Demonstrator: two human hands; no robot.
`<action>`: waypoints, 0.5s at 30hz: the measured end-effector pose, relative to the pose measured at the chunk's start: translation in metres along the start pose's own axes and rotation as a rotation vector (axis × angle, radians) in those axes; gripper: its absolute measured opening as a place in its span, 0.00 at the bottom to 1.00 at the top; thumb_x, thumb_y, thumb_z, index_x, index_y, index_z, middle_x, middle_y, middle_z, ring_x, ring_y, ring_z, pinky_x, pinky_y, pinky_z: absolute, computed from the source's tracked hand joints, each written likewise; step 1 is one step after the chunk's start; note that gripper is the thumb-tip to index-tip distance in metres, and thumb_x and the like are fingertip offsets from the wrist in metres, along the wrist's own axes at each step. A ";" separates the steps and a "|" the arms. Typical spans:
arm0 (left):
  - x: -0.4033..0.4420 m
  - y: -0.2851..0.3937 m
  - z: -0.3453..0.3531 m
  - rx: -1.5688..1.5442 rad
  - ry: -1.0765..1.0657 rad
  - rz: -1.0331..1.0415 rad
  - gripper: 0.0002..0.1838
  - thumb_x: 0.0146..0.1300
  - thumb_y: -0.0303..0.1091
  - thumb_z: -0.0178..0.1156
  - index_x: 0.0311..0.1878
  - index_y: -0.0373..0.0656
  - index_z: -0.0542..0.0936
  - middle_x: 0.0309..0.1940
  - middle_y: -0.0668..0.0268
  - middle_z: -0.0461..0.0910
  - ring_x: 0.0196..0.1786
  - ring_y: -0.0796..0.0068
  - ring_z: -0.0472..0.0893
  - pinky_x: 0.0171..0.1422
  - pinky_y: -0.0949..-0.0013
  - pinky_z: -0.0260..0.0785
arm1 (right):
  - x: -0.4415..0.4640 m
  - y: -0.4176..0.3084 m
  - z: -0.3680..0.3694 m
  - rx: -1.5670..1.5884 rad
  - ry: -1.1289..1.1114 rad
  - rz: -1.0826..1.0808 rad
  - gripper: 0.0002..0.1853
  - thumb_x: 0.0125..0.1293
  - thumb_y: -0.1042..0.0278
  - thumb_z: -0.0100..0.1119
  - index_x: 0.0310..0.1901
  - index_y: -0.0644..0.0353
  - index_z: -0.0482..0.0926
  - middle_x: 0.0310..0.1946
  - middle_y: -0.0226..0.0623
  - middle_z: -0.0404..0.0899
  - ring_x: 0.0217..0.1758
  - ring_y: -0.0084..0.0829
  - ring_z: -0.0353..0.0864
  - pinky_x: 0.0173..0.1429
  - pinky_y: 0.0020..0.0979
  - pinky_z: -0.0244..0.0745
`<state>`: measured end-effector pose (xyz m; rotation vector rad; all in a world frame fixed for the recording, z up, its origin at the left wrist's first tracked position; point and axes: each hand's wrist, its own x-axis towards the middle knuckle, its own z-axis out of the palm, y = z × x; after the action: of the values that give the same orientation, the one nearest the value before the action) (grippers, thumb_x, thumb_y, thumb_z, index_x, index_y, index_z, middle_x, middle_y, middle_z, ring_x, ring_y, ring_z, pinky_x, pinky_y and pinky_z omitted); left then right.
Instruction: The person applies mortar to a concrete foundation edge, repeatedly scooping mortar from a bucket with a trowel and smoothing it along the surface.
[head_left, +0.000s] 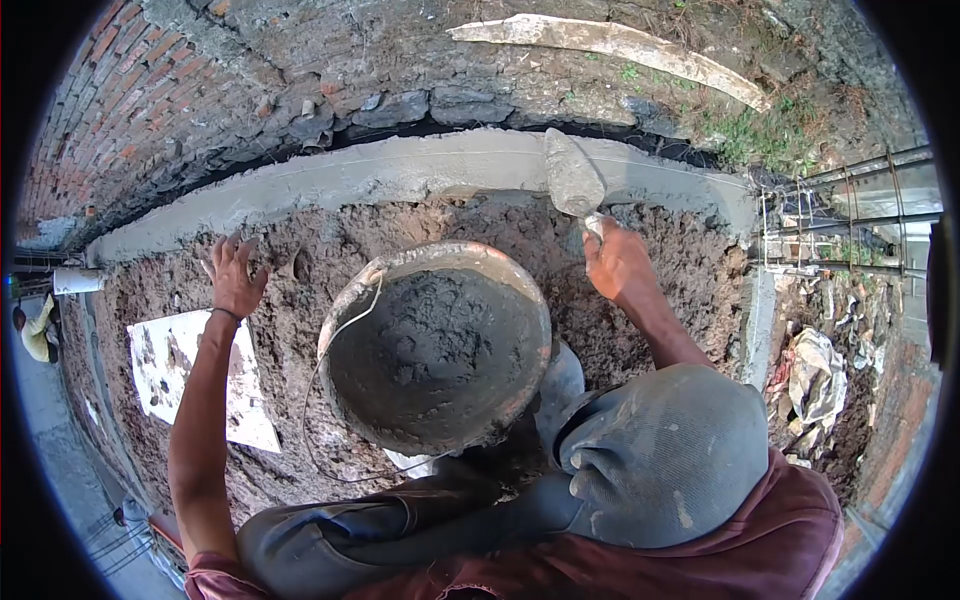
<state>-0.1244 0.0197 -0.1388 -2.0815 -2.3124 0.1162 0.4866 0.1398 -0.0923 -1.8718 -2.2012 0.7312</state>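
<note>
My right hand (612, 258) is closed round the handle of a pointed trowel (574, 176). The trowel's grey, mortar-coated blade lies over the smooth wet mortar strip (400, 165). To the left, my left hand (236, 275) has its fingers spread over the soil just below the strip and holds nothing. Between my hands and nearer my body is a round bucket (335, 310) with a wire handle, its inside holding grey wet mortar (440, 330).
A stained white board (255, 400) lies on the soil at left. Rebar (850, 225) sticks out at right, above a crumpled sack (815, 370). A brick wall (110, 130) and stones run behind the strip. Another person (38, 335) is at far left.
</note>
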 end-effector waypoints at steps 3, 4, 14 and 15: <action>-0.001 -0.007 0.007 0.011 -0.028 -0.010 0.34 0.61 0.42 0.72 0.70 0.59 0.71 0.76 0.59 0.61 0.82 0.46 0.53 0.79 0.19 0.40 | -0.004 -0.014 -0.015 0.036 -0.004 0.049 0.16 0.73 0.64 0.56 0.44 0.73 0.79 0.35 0.65 0.84 0.44 0.66 0.84 0.54 0.56 0.77; 0.000 -0.006 0.004 0.023 -0.053 -0.030 0.34 0.61 0.42 0.72 0.70 0.59 0.71 0.76 0.59 0.61 0.82 0.46 0.53 0.79 0.19 0.40 | -0.005 -0.022 -0.014 0.105 -0.011 0.049 0.16 0.73 0.63 0.56 0.45 0.73 0.79 0.35 0.65 0.84 0.44 0.66 0.84 0.55 0.57 0.77; 0.014 0.013 -0.013 0.007 -0.011 -0.007 0.33 0.61 0.41 0.72 0.70 0.57 0.74 0.77 0.60 0.62 0.83 0.48 0.54 0.81 0.22 0.40 | -0.002 -0.007 0.019 -0.005 0.007 -0.046 0.16 0.74 0.63 0.57 0.49 0.72 0.79 0.34 0.61 0.84 0.42 0.63 0.84 0.51 0.55 0.77; 0.010 0.010 -0.010 0.005 -0.014 -0.014 0.33 0.61 0.41 0.72 0.70 0.57 0.74 0.77 0.60 0.62 0.83 0.48 0.54 0.81 0.22 0.40 | -0.004 0.002 0.012 -0.074 0.000 0.044 0.16 0.74 0.63 0.57 0.50 0.71 0.79 0.33 0.60 0.84 0.39 0.61 0.84 0.47 0.53 0.78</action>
<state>-0.1147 0.0314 -0.1303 -2.0690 -2.3313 0.1358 0.4839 0.1333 -0.1026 -1.9603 -2.2233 0.6651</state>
